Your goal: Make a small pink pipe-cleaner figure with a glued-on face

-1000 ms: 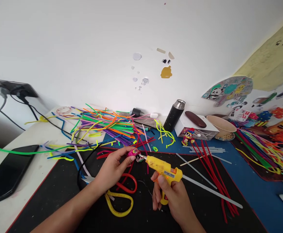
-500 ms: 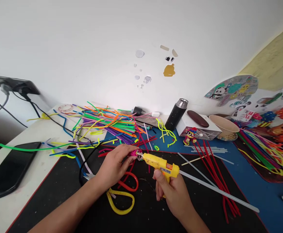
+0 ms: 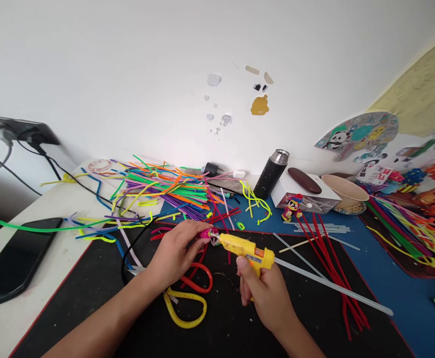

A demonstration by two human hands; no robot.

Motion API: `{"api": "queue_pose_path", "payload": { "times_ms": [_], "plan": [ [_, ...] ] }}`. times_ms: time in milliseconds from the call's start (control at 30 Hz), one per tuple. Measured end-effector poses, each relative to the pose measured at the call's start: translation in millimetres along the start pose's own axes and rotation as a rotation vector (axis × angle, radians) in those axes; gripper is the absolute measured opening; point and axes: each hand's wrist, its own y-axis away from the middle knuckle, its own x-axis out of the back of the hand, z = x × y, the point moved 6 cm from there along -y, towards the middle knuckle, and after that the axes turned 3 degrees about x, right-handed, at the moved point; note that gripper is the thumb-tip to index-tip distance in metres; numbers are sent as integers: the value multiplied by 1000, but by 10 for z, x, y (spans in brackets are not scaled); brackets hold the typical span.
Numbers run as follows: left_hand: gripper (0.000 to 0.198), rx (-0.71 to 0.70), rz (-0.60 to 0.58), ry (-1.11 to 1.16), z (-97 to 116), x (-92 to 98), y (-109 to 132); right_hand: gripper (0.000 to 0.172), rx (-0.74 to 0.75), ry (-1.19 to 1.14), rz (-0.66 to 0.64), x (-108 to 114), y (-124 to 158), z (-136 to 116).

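My right hand is wrapped round the handle of a yellow hot glue gun. A long clear glue stick runs out of its back end. My left hand pinches a small pink piece, mostly hidden by the fingers; its exact kind cannot be made out. The gun's metal nozzle meets this piece at the fingertips. Below my left hand lie scissors with red and yellow handle loops on the black mat.
Many coloured pipe cleaners are heaped at the back left. A black flask, a white box and a small figure stand back right. Red pipe cleaners lie right of my hand. A black cable crosses the left.
The glue gun has shifted very slightly left, and the end of its glue stick has moved left and up a little. Both hands keep their hold.
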Motion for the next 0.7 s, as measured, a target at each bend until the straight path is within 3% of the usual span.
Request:
{"api": "queue_pose_path", "payload": {
  "times_ms": [700],
  "plan": [
    [23,-35,-11,-14,15,-11,6,67,38,61,65,12,29,-132]
  ]
}}
